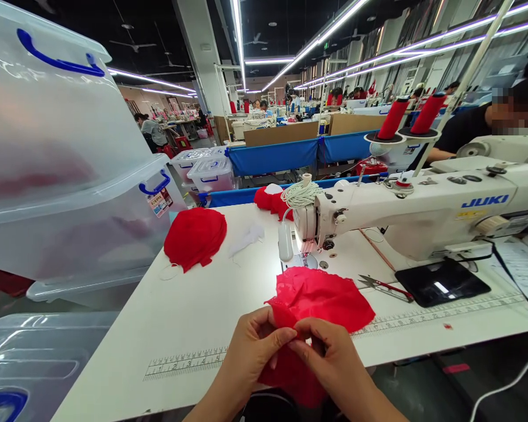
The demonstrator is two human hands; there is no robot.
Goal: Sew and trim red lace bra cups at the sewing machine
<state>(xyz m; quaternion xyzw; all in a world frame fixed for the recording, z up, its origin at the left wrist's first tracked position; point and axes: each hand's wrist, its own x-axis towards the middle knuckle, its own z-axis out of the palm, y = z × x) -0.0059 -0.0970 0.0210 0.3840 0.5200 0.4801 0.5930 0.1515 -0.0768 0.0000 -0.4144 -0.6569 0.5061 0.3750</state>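
A red lace fabric piece lies on the white sewing table and hangs over its front edge. My left hand and my right hand both pinch its near edge, thumbs and fingertips pressed together on the cloth. The piece's far side lies just in front of the needle area of the white JUKI sewing machine. A stack of red fabric pieces sits further back on the left of the table.
Small thread snips lie right of the fabric, next to a black panel. Clear plastic storage bins are stacked at the left. Two red thread cones stand behind the machine. Other people work at further tables.
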